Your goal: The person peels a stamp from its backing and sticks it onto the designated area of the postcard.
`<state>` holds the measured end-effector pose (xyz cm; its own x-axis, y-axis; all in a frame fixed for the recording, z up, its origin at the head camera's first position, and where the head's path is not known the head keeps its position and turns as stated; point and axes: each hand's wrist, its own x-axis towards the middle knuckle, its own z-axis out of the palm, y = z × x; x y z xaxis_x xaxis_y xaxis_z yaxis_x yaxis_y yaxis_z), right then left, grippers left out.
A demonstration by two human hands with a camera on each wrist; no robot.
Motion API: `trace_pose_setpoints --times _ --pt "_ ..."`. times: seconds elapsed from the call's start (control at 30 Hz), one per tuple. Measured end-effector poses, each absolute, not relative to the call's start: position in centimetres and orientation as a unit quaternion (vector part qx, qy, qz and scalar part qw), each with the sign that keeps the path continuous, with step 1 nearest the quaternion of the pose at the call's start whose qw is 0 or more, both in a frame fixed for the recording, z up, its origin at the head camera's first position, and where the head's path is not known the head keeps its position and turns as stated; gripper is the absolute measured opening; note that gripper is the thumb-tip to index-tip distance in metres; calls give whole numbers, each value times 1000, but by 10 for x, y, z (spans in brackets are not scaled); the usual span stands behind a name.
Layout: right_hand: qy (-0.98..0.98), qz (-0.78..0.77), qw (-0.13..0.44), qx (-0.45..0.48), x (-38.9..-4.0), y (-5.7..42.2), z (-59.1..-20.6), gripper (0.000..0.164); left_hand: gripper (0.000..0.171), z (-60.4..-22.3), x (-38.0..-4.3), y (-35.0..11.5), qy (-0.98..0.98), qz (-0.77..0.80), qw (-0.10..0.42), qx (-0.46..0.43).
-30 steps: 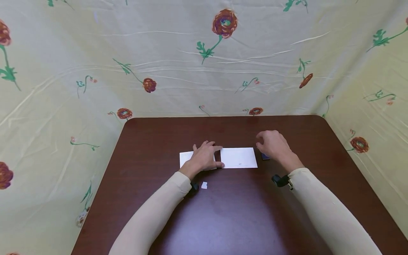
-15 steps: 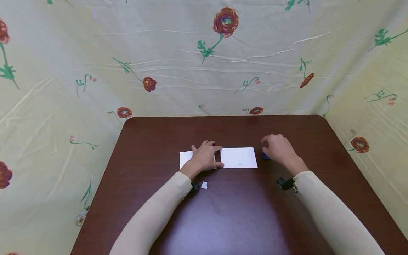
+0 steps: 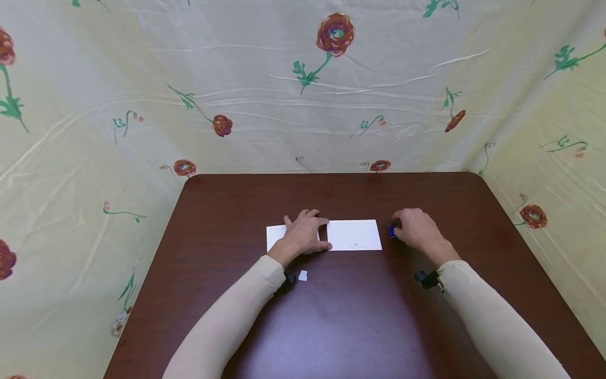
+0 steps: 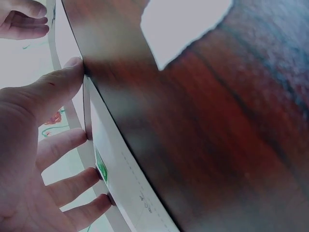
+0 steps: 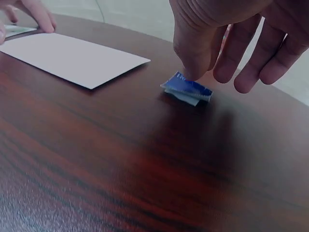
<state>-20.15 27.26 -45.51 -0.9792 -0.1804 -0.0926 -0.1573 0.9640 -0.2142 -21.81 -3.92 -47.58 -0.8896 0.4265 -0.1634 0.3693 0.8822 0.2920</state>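
Two white envelopes lie side by side on the table. My left hand rests with spread fingers over the left envelope, its thumb and index finger reaching the near edge of the right envelope. In the left wrist view a green stamp shows on the left envelope beside the fingers. Right of the envelopes, my right hand has its thumb and index finger pinched at a small blue stamp with jagged edges. A pale layer shows beneath that stamp; the fingertips hide part of its top.
A small torn scrap of white paper lies on the brown table, near the left wrist. Floral cloth hangs behind and along the sides of the table. Each wrist wears a dark camera.
My right hand has come down toward me and slightly right, and its fingertips are now at the blue stamp. The left hand and both envelopes stay in place.
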Motion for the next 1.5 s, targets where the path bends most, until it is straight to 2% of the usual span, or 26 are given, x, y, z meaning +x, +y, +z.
trace_pose_setpoints --times 0.3,1.03,1.5 --pt "989 -96 69 -90 -198 274 -464 30 71 -478 -217 -38 966 120 115 200" --pt "990 -106 35 -91 -200 276 -466 8 71 -474 -216 -37 964 127 117 201" --pt "983 -136 67 -100 -198 275 -457 10 71 -475 -215 -38 965 119 120 201"
